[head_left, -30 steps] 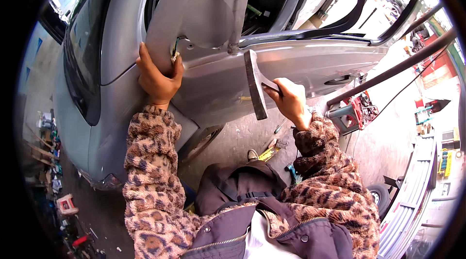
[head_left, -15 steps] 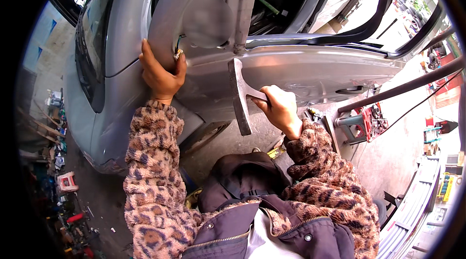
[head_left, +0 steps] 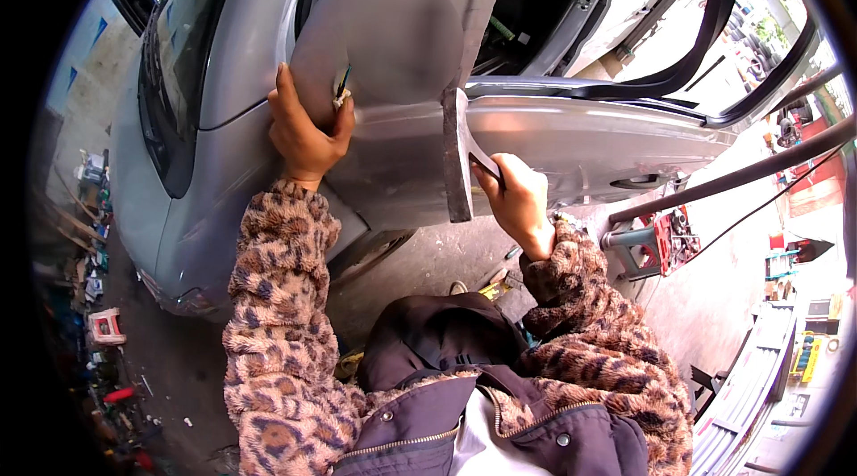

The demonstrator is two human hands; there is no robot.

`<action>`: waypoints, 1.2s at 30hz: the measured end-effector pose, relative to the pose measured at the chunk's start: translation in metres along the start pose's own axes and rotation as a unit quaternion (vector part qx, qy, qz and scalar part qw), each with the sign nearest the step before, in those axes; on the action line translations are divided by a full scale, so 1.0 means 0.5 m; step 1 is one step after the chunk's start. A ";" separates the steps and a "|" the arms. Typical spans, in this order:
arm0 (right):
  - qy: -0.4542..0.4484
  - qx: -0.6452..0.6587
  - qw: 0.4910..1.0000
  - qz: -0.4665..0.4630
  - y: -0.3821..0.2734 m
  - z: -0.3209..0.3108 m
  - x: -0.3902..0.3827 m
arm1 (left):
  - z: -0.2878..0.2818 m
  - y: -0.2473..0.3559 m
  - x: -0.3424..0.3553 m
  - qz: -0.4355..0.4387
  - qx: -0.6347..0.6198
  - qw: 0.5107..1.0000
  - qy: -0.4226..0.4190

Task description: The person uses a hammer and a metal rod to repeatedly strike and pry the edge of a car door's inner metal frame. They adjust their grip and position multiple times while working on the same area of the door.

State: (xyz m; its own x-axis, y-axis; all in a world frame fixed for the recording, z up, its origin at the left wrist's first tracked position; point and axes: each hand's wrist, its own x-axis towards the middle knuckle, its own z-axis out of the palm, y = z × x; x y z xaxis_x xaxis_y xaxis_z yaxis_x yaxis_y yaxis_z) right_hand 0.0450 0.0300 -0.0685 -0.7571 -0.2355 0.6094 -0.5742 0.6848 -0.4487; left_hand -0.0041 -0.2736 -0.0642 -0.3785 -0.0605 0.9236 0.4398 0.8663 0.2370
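My left hand [head_left: 305,139] grips the front edge of the silver car door [head_left: 562,146], index finger pointing up and thumb on the panel beside a small pale connector [head_left: 342,99] with thin wires. My right hand [head_left: 518,199] is closed on the short handle of a flat, long-headed metal hammer [head_left: 455,164]. The hammer head stands upright at the door, just below the triangular corner panel by the window opening; whether it touches the metal cannot be told.
The windshield [head_left: 178,74] and front fender curve away at left. A long dark pipe [head_left: 732,173] slants across the right, near a red-and-grey machine [head_left: 652,244]. Assorted tools and parts [head_left: 98,235] lie along the left. Long pale metal lengths [head_left: 741,387] are at lower right.
The hammer dipped down and left, then rose to the right toward the corner panel over the last half second. My left hand stays at the door edge as the view shifts slightly.
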 end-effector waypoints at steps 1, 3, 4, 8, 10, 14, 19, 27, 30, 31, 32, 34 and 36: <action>0.011 0.020 1.000 0.003 -0.004 0.002 -0.001 | -0.001 0.000 0.000 -0.006 -0.003 1.000 -0.004; 0.024 0.070 0.997 0.021 -0.012 -0.001 0.001 | 0.000 0.001 0.002 0.000 -0.004 1.000 -0.003; 0.035 0.141 0.986 0.084 -0.012 0.002 -0.004 | 0.001 0.002 0.003 0.003 -0.004 1.000 -0.003; 0.129 0.419 0.874 0.207 -0.058 0.028 -0.013 | -0.002 0.006 0.010 0.020 0.000 1.000 0.011; 0.206 0.528 0.799 0.201 -0.107 0.052 -0.008 | -0.003 0.011 0.026 0.052 0.006 0.998 0.037; 0.162 0.577 0.750 0.280 -0.157 0.115 0.000 | 0.000 0.011 0.019 0.042 -0.002 0.999 0.028; 0.138 0.567 0.743 0.327 -0.166 0.118 -0.028 | -0.004 0.008 0.007 0.007 -0.023 1.000 0.001; 0.115 0.214 0.969 0.049 -0.065 0.150 -0.055 | 0.001 0.008 0.005 -0.004 -0.035 0.999 0.000; 0.156 0.164 0.969 -0.100 -0.055 0.151 -0.038 | -0.002 0.006 0.006 0.007 -0.019 1.000 0.004; 0.127 0.161 0.976 -0.073 -0.051 0.151 -0.037 | -0.001 0.010 0.008 0.014 -0.015 1.000 0.008; 0.103 0.171 0.980 -0.013 -0.052 0.148 -0.029 | 0.001 0.012 0.008 0.018 -0.013 1.000 0.005; 0.129 0.159 0.979 0.018 -0.054 0.174 -0.014 | 0.003 0.009 0.012 0.027 -0.005 1.000 0.005; 0.118 0.141 0.980 0.071 -0.077 0.166 -0.026 | 0.003 0.006 0.009 0.023 -0.010 1.000 0.007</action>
State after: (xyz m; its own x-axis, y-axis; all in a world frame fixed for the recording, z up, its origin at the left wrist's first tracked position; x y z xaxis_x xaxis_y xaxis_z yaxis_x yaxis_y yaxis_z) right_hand 0.0511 -0.0503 -0.1134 -0.7618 0.0363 0.6468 -0.5570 0.4732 -0.6825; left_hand -0.0059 -0.2706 -0.0598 -0.3460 -0.0273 0.9378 0.4730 0.8582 0.1995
